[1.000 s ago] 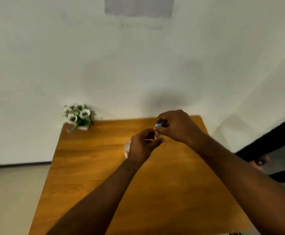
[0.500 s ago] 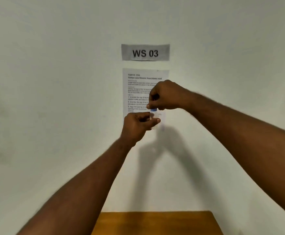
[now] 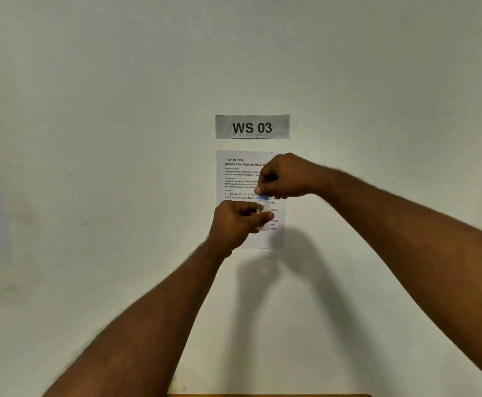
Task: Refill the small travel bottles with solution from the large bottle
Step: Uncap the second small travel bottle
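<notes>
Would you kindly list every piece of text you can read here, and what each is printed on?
"WS 03": grey wall label.
"TASK ID: 3724": instruction sheet taped below it.
"Contact Lens Solution Travel": the sheet's title, cut off by the right hand.
"1. Unscrew the cap of the": the sheet's first step, cut off.
The sheet's other lines are too small or covered.

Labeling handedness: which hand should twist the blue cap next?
Right hand, probably: its fingertips already pinch the blue cap from above, while the left hand grips the small bottle below.
</notes>
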{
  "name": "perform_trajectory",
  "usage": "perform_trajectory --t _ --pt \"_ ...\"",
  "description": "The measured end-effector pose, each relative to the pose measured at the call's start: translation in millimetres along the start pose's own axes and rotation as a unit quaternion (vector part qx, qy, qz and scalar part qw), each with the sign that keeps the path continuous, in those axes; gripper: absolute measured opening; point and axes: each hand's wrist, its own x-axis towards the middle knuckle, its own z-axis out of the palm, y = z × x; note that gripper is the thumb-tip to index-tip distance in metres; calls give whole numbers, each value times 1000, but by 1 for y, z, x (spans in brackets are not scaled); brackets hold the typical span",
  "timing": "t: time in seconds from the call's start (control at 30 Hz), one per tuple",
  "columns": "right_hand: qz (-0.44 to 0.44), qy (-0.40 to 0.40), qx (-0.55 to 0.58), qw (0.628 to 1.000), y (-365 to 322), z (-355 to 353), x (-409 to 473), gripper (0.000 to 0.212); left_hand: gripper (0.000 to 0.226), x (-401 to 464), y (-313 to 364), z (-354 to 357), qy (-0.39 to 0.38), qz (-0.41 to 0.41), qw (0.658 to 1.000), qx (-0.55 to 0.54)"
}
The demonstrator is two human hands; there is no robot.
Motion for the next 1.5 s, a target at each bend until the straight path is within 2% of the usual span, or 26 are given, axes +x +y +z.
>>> perform_trajectory --t 0.03,0.1,0.17,0.33,0.43,0.57,0.63,0.7,0.8,0.9,0.93,1.0,1.1,1.17,1.23,1.3,1.37,1.5 --pt "-8 -23 8 1000 0 -1 -2 6 26 -1 -1 0 1 -2 1000 -1" --pt "-14 -67 11 998 0 -5 -3 27 27 -2 -2 -1 1 -4 1000 -3" --pt "-8 -69 8 998 -2 -6 -2 36 27 -2 -2 -1 4 -5 1000 -6" --pt "16 23 -88 996 -8 -4 2 31 26 0 4 0 9 3 1000 3" --pt "-14 -2 -104 994 -8 -8 3 11 25 0 5 1 2 5 1000 3" --pt "-14 -65 -30 997 -8 -15 0 31 20 -2 6 1 -2 2 1000 -3" --pt "12 -33 -10 999 -7 -12 0 25 23 -3 6 1 0 4 1000 0" --pt "23 9 -48 999 -6 -12 -2 28 26 -4 7 1 1 3 1000 1" --pt "-5 -14 -58 998 -6 -13 -5 15 29 -6 8 1 -2 -1 1000 0" --pt "-9 -59 -5 998 -6 -17 -9 40 24 -8 9 -1 -5 1 1000 -7" --pt "-3 -58 23 998 -7 -17 -10 42 21 -9 9 -1 -5 2 1000 -10" --pt "15 -31 57 998 -9 -14 -10 33 19 -10 10 -1 -4 5 1000 -9" --pt "7 10 3 1000 -12 -10 -9 21 17 -13 12 0 -7 6 1000 -11" --pt "-11 -14 -23 1000 -14 -10 -10 14 18 -15 11 0 -10 1 1000 -12" --pt "0 -57 7 998 -16 -11 -12 34 20 -17 10 -1 -13 -2 1000 -8" --pt "25 -66 48 996 -19 -11 -14 43 19 -19 7 -2 -9 -2 1000 -6" --pt "38 -31 61 997 -20 -8 -12 32 18 -20 7 -3 -3 -2 1000 -6" --pt "24 -3 -26 999 -21 -3 -13 26 19 -22 7 -2 -7 -1 1000 -5"
